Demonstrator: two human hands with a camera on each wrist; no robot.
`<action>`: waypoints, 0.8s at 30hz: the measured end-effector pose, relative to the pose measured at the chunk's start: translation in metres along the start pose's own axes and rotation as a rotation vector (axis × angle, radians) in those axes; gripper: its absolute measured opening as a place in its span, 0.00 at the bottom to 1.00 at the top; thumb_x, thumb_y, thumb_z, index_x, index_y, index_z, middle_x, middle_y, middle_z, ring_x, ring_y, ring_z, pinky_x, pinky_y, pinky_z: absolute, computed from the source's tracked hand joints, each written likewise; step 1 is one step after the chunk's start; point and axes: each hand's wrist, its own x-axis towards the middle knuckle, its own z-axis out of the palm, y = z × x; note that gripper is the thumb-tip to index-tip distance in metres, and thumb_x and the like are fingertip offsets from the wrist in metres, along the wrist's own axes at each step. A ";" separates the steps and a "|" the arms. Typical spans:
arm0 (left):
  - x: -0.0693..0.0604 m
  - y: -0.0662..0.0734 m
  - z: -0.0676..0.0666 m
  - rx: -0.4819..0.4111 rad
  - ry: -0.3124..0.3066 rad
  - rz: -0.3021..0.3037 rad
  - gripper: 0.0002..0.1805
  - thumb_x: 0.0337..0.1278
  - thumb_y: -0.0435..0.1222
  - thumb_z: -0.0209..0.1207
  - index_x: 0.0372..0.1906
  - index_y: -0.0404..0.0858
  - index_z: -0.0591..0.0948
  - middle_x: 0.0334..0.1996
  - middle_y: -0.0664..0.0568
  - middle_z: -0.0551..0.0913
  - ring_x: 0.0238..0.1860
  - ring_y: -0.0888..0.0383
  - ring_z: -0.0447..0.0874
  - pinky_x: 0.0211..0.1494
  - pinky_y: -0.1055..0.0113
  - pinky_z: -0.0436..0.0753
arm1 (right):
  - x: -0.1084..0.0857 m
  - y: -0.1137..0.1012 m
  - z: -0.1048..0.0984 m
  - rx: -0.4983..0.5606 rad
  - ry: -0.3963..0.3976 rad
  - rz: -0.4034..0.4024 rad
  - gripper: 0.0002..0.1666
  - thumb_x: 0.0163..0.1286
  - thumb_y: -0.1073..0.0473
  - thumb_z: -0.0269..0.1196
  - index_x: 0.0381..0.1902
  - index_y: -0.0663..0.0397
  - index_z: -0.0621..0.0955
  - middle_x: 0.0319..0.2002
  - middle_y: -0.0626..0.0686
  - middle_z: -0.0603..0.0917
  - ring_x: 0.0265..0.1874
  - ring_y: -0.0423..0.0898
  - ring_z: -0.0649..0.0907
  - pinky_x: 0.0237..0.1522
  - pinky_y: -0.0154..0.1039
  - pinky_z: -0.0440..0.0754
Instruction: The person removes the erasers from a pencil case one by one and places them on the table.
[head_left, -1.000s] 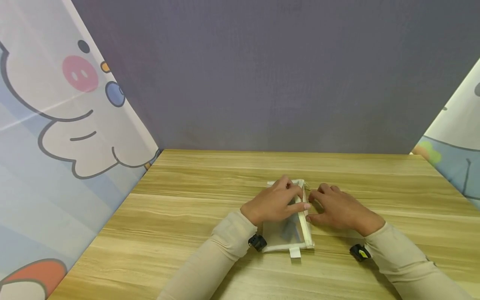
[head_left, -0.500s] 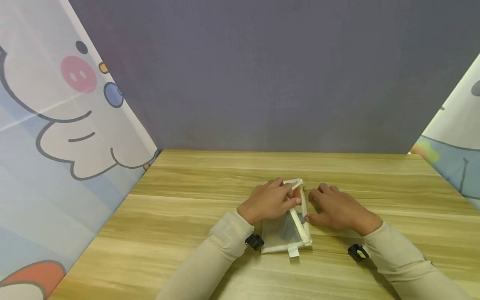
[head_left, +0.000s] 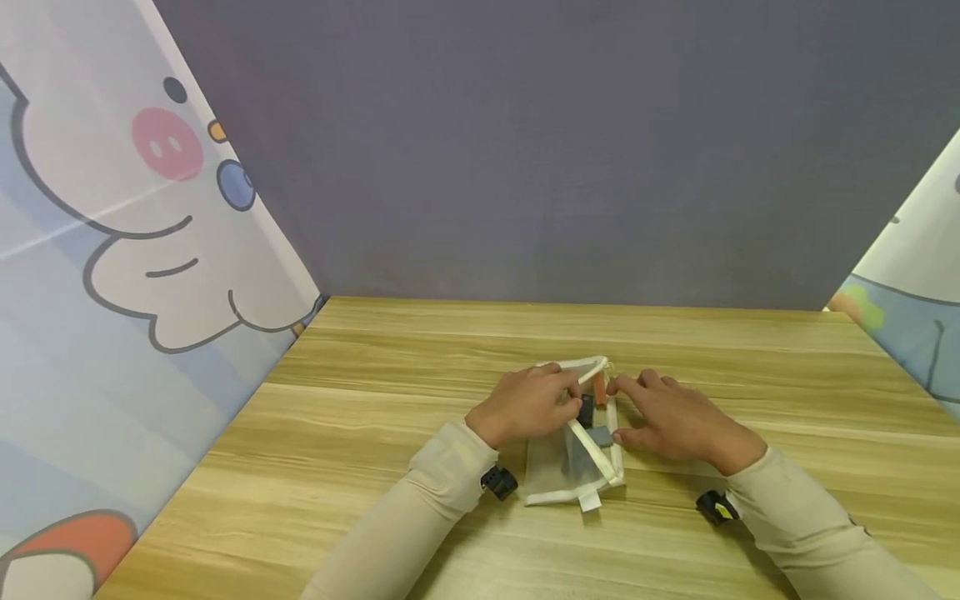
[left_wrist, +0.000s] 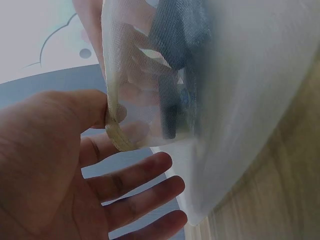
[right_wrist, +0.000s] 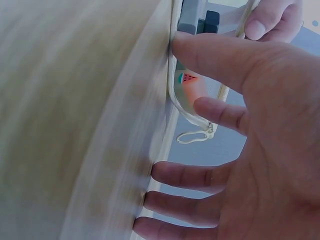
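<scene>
Left hand (head_left: pixel 523 403) is pinching one edge of the mesh pouch (head_left: pixel 542 473), which is lying on the tabletop (head_left: pixel 360 467), mouth gaping. Right hand (head_left: pixel 670 418) is staying unclenched, thumb touching the opposite edge. Probably best: bracing that side lightly, avoiding tugging the zip.

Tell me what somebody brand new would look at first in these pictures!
Probably the big cartoon figure with a pink oval, on the backdrop at the head view's left. Next, perhaps the see-through pouch on the wooden table, its opening between the left hand, pinching one edge, and the right hand at the other. Inside, near the zipper pull, an orange-red thing with a watermelon picture stands out.
</scene>
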 end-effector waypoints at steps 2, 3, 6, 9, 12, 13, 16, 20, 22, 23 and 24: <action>-0.001 -0.002 0.000 -0.009 -0.005 0.005 0.12 0.74 0.48 0.50 0.48 0.56 0.84 0.44 0.63 0.81 0.32 0.65 0.75 0.28 0.68 0.74 | 0.000 -0.001 0.000 -0.002 -0.005 0.003 0.29 0.64 0.40 0.70 0.58 0.39 0.75 0.45 0.55 0.77 0.37 0.53 0.79 0.28 0.50 0.78; -0.001 -0.003 0.000 -0.012 -0.011 0.008 0.13 0.74 0.48 0.51 0.50 0.56 0.84 0.46 0.63 0.81 0.34 0.65 0.76 0.29 0.68 0.74 | 0.000 -0.001 0.000 -0.002 -0.009 0.005 0.28 0.65 0.40 0.70 0.58 0.38 0.75 0.46 0.55 0.76 0.37 0.52 0.79 0.28 0.49 0.77; -0.001 -0.006 0.000 -0.014 -0.029 0.017 0.16 0.74 0.48 0.51 0.57 0.54 0.83 0.54 0.62 0.82 0.40 0.65 0.78 0.32 0.68 0.75 | 0.000 -0.001 0.001 -0.005 -0.010 0.009 0.25 0.65 0.39 0.69 0.56 0.38 0.77 0.45 0.54 0.76 0.38 0.52 0.78 0.28 0.49 0.77; -0.002 -0.009 -0.001 -0.007 -0.048 0.023 0.19 0.74 0.49 0.52 0.62 0.52 0.81 0.60 0.62 0.80 0.48 0.64 0.80 0.38 0.66 0.79 | 0.000 0.000 0.000 -0.011 -0.013 0.015 0.24 0.64 0.39 0.70 0.55 0.38 0.79 0.44 0.53 0.75 0.37 0.52 0.78 0.28 0.48 0.77; -0.004 -0.011 -0.001 -0.020 -0.074 0.017 0.21 0.73 0.50 0.54 0.66 0.53 0.79 0.65 0.61 0.76 0.60 0.61 0.78 0.50 0.61 0.80 | -0.001 0.000 0.000 -0.017 -0.016 0.022 0.24 0.64 0.39 0.70 0.55 0.38 0.80 0.45 0.53 0.75 0.37 0.52 0.77 0.28 0.49 0.77; -0.005 -0.012 -0.002 -0.031 -0.081 0.015 0.22 0.72 0.51 0.55 0.66 0.53 0.79 0.66 0.61 0.76 0.63 0.60 0.76 0.54 0.60 0.79 | -0.001 0.000 0.000 -0.018 -0.017 0.024 0.25 0.64 0.39 0.69 0.55 0.39 0.81 0.45 0.53 0.75 0.37 0.52 0.77 0.28 0.49 0.77; -0.005 -0.015 -0.002 -0.073 -0.103 0.016 0.26 0.69 0.54 0.59 0.68 0.53 0.77 0.68 0.60 0.74 0.67 0.59 0.71 0.63 0.58 0.75 | 0.000 0.000 0.000 -0.019 -0.017 0.027 0.25 0.64 0.39 0.69 0.56 0.40 0.81 0.45 0.53 0.76 0.38 0.53 0.78 0.29 0.50 0.78; -0.005 -0.017 -0.002 -0.115 -0.124 0.028 0.33 0.62 0.57 0.64 0.69 0.51 0.76 0.68 0.59 0.74 0.68 0.59 0.70 0.67 0.60 0.72 | 0.000 -0.001 0.000 -0.021 -0.021 0.028 0.26 0.64 0.39 0.69 0.56 0.41 0.82 0.45 0.53 0.76 0.38 0.52 0.78 0.29 0.49 0.78; -0.005 -0.018 -0.001 -0.122 -0.135 0.026 0.36 0.60 0.58 0.65 0.70 0.51 0.75 0.68 0.59 0.73 0.68 0.59 0.70 0.67 0.60 0.72 | 0.001 -0.001 0.000 -0.023 -0.023 0.030 0.26 0.64 0.40 0.69 0.57 0.41 0.82 0.46 0.53 0.76 0.38 0.52 0.78 0.29 0.49 0.78; -0.005 -0.018 -0.001 -0.118 -0.141 0.024 0.37 0.59 0.59 0.65 0.71 0.51 0.74 0.69 0.58 0.73 0.68 0.59 0.70 0.66 0.60 0.72 | 0.001 -0.001 0.000 -0.022 -0.024 0.031 0.26 0.64 0.40 0.69 0.57 0.41 0.82 0.45 0.53 0.76 0.38 0.52 0.77 0.29 0.49 0.78; -0.005 -0.018 -0.001 -0.117 -0.147 0.022 0.38 0.58 0.59 0.66 0.72 0.51 0.73 0.69 0.58 0.73 0.68 0.59 0.70 0.66 0.60 0.72 | 0.001 -0.001 0.000 -0.022 -0.025 0.033 0.26 0.64 0.40 0.69 0.57 0.42 0.82 0.46 0.53 0.76 0.38 0.52 0.77 0.29 0.49 0.78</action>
